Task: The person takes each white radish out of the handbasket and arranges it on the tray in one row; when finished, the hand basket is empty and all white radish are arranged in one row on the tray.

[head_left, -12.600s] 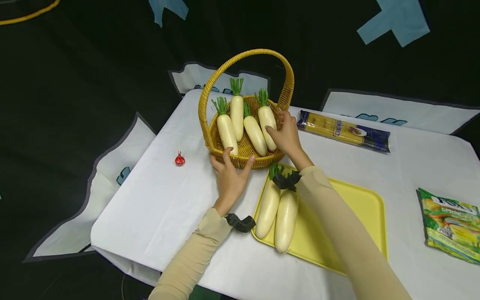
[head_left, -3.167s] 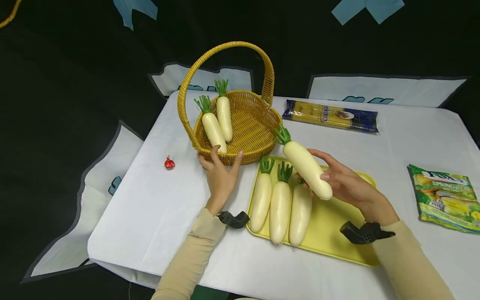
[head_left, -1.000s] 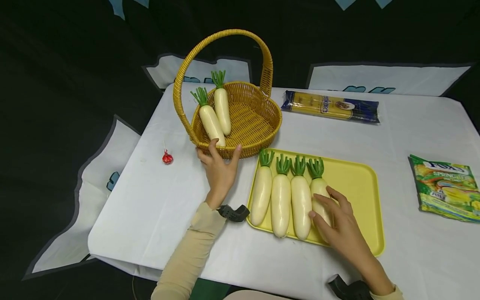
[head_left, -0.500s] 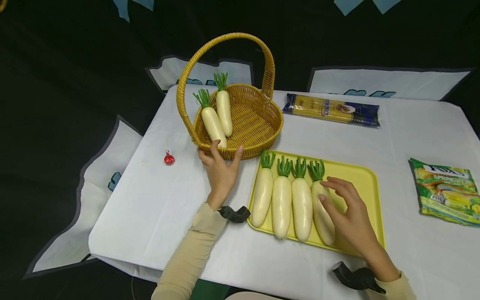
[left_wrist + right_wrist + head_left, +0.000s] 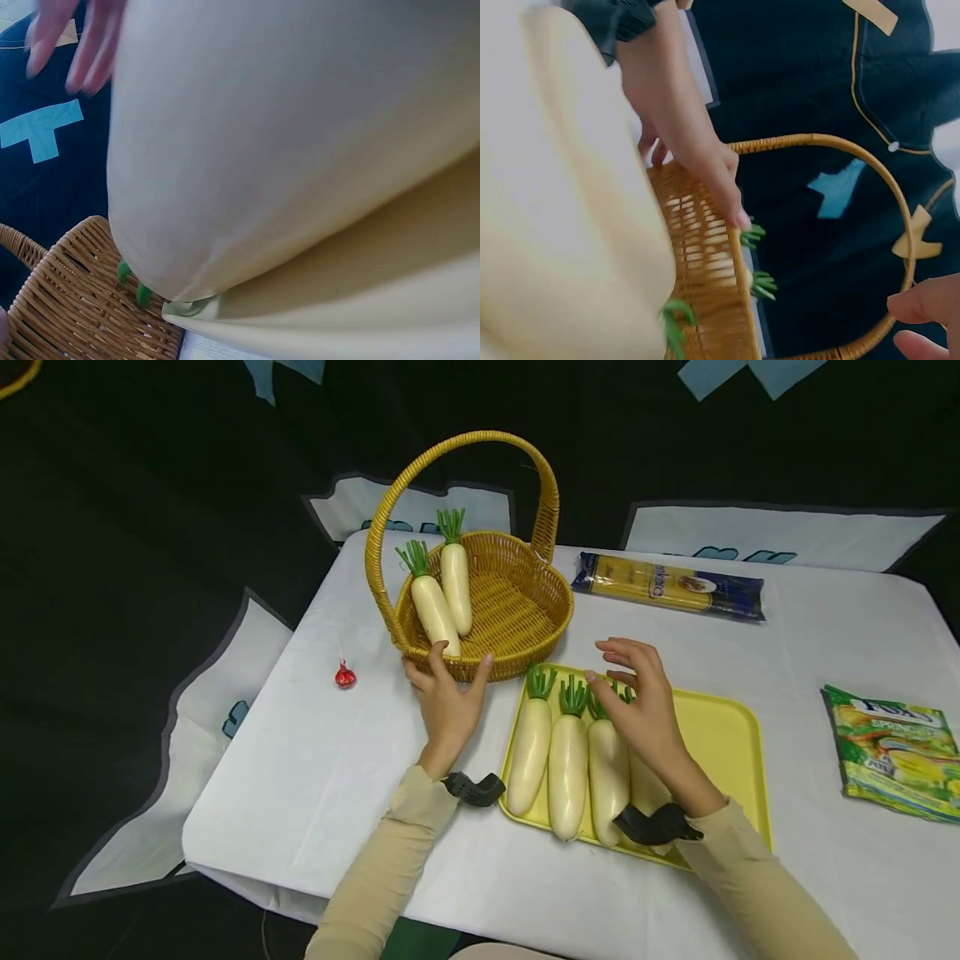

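My left hand (image 5: 450, 706) holds the front of the yellow wicker basket (image 5: 525, 606), index fingertip hooked over its rim and thumb against it. Two white radishes with green tops, one nearer (image 5: 435, 614) and one behind (image 5: 455, 585), lean at the basket's left side. On the yellow tray (image 5: 723, 747) several more lie side by side, among them the leftmost radish (image 5: 528, 756) and its neighbour (image 5: 567, 777). Above the right-hand radishes hovers my right hand (image 5: 641, 710), fingers loosely curved around nothing, partly hiding them. The right wrist view shows left fingers (image 5: 724, 191) at the basket rim.
Behind the tray lies a yellow and blue spaghetti pack (image 5: 667, 587). A green sweets bag (image 5: 892, 752) is at the right. A small red wrapped candy (image 5: 345, 677) sits left of the basket on the white tablecloth (image 5: 277, 793). The basket's tall handle (image 5: 480, 437) arches over it.
Several radishes now lie on the tray, where two lay at first; the basket went from several to two. Lately the right hand let go of the last one and moved up toward the basket.
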Tool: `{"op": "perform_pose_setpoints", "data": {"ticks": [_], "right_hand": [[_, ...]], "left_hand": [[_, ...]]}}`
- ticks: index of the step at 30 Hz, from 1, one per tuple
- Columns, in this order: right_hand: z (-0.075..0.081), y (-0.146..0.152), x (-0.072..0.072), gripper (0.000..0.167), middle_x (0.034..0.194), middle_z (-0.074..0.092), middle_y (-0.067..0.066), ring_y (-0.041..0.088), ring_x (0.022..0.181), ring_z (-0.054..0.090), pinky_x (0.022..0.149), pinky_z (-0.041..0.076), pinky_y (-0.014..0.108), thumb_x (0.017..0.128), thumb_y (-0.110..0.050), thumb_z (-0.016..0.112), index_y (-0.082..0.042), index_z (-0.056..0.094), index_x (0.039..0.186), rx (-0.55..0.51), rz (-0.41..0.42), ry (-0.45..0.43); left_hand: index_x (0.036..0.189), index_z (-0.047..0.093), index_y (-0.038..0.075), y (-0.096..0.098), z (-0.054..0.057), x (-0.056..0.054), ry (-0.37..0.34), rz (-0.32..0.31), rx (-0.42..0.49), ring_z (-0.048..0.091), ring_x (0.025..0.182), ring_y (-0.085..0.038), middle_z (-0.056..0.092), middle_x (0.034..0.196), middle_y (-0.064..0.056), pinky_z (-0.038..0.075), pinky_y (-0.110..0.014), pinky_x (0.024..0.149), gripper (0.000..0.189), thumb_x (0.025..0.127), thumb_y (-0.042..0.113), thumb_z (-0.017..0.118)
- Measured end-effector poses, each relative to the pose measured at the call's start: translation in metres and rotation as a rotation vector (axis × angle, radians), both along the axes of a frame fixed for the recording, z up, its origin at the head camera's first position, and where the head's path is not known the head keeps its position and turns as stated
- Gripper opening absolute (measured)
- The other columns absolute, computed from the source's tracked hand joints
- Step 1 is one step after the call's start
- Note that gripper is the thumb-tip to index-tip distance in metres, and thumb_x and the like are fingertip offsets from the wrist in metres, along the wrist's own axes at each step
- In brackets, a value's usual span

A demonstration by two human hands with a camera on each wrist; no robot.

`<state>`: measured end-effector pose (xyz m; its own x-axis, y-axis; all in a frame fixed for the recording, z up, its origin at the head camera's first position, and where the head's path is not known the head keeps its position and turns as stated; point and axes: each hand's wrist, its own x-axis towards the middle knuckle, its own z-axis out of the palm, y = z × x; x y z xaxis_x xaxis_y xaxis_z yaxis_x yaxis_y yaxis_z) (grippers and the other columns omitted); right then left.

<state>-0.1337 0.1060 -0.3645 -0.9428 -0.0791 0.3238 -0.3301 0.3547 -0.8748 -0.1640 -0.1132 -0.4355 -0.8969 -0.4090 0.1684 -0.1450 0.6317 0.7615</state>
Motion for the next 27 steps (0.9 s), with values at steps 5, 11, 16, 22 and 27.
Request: {"op": "perform_pose_setpoints", "data": {"ticks": [5,11,16,22,27], "right_hand": [[0.0,-0.032,-0.033,0.038,0.123,0.042,0.017,0.032,0.111,0.048,0.093,0.043,0.043,0.087,-0.013,0.06,-0.005,0.05,0.123,-0.017,0.036,0.003],[-0.009,-0.068,-0.067,0.041,0.122,0.043,0.018,0.033,0.109,0.049,0.09,0.045,0.043,0.085,-0.016,0.061,-0.005,0.05,0.123,0.023,0.029,0.058],[-0.003,-0.099,-0.092,0.048,0.127,0.042,0.017,0.029,0.11,0.051,0.086,0.046,0.038,0.083,-0.022,0.063,-0.009,0.047,0.127,0.129,0.078,0.036],[0.013,-0.132,-0.115,0.055,0.132,0.039,0.014,0.027,0.112,0.048,0.086,0.046,0.038,0.085,-0.028,0.062,-0.014,0.04,0.133,0.187,0.173,-0.052],[0.017,-0.152,-0.129,0.053,0.13,0.04,0.016,0.031,0.113,0.048,0.088,0.045,0.039,0.086,-0.029,0.06,-0.015,0.04,0.133,0.176,0.209,-0.118]], "left_hand": [[0.129,0.031,0.023,0.001,0.0,-0.001,0.007,0.02,-0.001,0.025,0.126,-0.048,-0.002,0.144,-0.031,0.04,-0.054,0.089,0.075,0.075,0.071,0.05],[0.131,0.031,0.022,0.003,-0.002,0.0,-0.004,0.005,-0.002,0.025,0.126,-0.049,-0.002,0.144,-0.032,0.039,-0.054,0.092,0.078,0.074,0.073,0.048],[0.131,0.031,0.022,0.002,-0.002,0.0,0.002,0.015,-0.012,0.024,0.126,-0.05,-0.002,0.143,-0.033,0.039,-0.055,0.091,0.077,0.075,0.073,0.047],[0.13,0.03,0.022,0.001,-0.002,0.0,-0.003,0.014,-0.019,0.023,0.126,-0.051,-0.002,0.143,-0.033,0.038,-0.054,0.093,0.079,0.073,0.076,0.044],[0.13,0.03,0.024,0.0,-0.003,0.0,0.014,0.018,-0.034,0.024,0.125,-0.051,0.003,0.143,-0.033,0.04,-0.056,0.088,0.076,0.074,0.075,0.044]]}}
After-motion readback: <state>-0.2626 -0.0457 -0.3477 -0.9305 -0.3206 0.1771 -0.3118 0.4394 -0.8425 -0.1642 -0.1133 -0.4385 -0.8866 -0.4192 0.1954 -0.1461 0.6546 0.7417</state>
